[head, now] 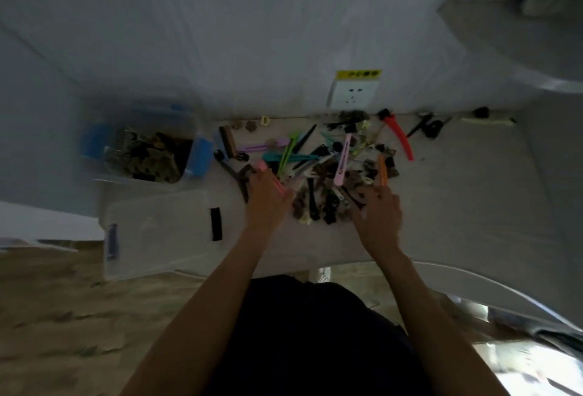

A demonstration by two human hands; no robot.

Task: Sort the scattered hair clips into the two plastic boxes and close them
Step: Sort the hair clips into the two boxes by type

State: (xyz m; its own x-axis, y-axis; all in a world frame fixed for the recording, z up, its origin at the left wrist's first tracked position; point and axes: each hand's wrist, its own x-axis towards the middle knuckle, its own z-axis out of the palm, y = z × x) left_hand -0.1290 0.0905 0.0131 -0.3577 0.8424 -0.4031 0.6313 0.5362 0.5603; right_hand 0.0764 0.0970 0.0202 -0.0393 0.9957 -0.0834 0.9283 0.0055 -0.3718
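Head view: left hand (268,193) pinches pink clip (271,179); right hand (380,209) takes orange clip (382,171) from pile (321,174); box (148,155) far left.

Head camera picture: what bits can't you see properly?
- Left hand fingertips: hidden among the clip pile; grip unclear.
- Right hand: motion-blurred; grip unclear.
- Blue-latched box: blurred, contents indistinct.
- Clear lid: its label too small to read.
- Yellow sign above the socket: text too blurred.
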